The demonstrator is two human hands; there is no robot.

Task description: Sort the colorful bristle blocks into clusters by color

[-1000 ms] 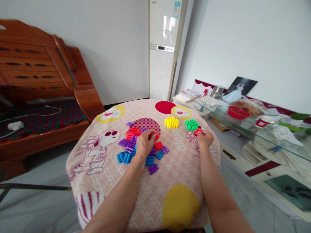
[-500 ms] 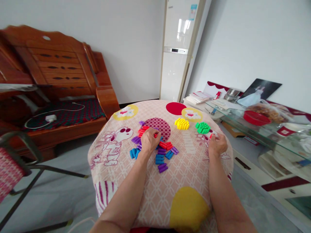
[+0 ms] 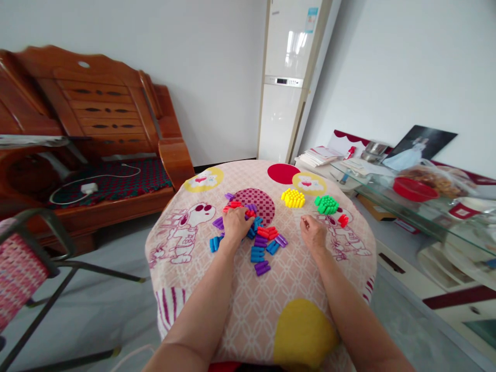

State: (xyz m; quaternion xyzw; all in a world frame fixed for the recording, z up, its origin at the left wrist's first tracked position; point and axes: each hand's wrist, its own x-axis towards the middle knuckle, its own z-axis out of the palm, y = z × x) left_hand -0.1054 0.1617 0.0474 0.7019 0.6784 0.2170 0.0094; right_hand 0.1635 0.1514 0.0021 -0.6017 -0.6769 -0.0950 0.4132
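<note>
My left hand (image 3: 236,226) rests over a mixed pile of small plastic pieces, its fingers spread and reaching down among the red pieces (image 3: 234,205). Its fingertips are partly hidden. Around it lie purple pieces (image 3: 262,268), blue pieces (image 3: 257,253) and more red pieces (image 3: 267,232). My right hand (image 3: 313,233) hovers over the cloth right of the pile, fingers curled together with nothing visible in them. Beyond it stand a tight yellow cluster (image 3: 293,198) and a green cluster (image 3: 326,204). A small red group (image 3: 343,220) sits near the table's right side.
A patterned cloth (image 3: 248,315) covers the round table. At right is a glass-topped cabinet (image 3: 372,194) with a red bowl (image 3: 415,189) and papers. A wooden bench (image 3: 101,124) and a metal-framed chair (image 3: 23,258) stand at left, a tall air conditioner (image 3: 281,113) behind.
My right hand has let go of a red piece at the table's right side and moved left toward the pile. My left hand has lowered and spread over the red pieces.
</note>
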